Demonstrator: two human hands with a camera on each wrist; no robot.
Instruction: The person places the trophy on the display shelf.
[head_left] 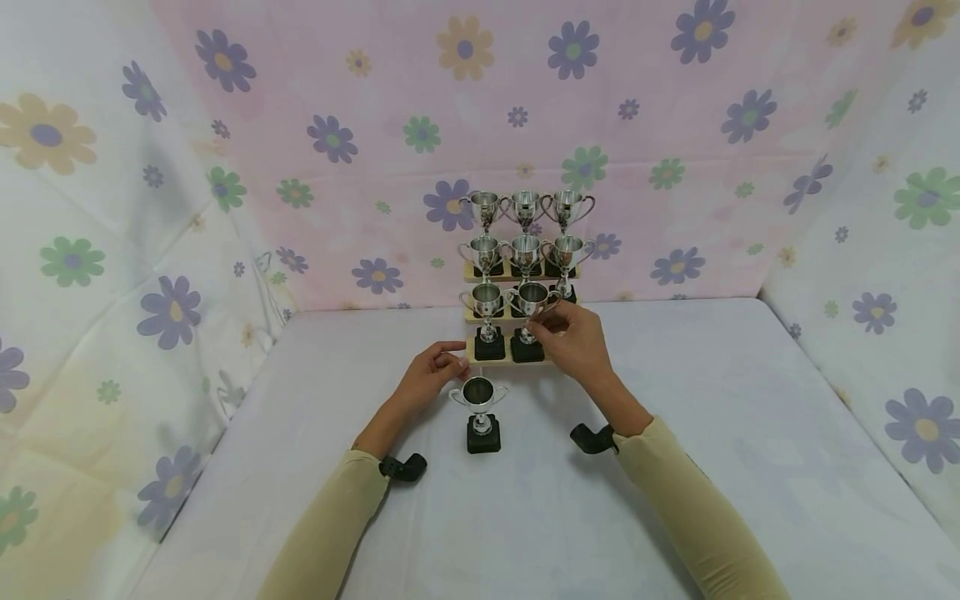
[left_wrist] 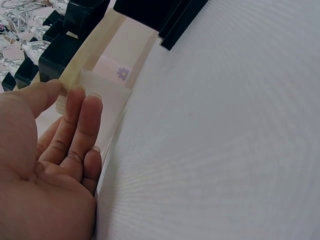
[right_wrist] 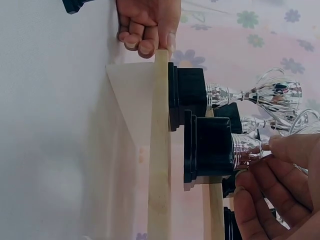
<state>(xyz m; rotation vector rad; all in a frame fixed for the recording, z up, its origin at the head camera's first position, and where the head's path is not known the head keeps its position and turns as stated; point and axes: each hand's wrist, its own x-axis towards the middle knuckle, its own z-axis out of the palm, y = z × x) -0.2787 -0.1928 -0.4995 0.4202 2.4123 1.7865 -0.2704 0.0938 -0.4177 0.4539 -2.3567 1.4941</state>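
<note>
My right hand (head_left: 572, 340) pinches the stem of a small silver trophy cup (head_left: 533, 298) with a black base. A narrow gap shows between that base (right_wrist: 212, 150) and the lowest wooden shelf (right_wrist: 160, 140) in the right wrist view. At the shelf's left end, my left hand (head_left: 429, 379) grips the wood, thumb on top and fingertips beneath. Beside the held cup, another trophy (head_left: 487, 302) stands on the same shelf. Nearer to me, a single trophy (head_left: 479, 393) is upright on the table, between my forearms.
Behind the lowest shelf, the tiered stand carries a middle row of three trophies (head_left: 525, 250) and a top row of three trophies (head_left: 524, 206). A flower-printed cloth (head_left: 465, 100) hangs behind and at both sides. White cloth covers the table (head_left: 712, 400).
</note>
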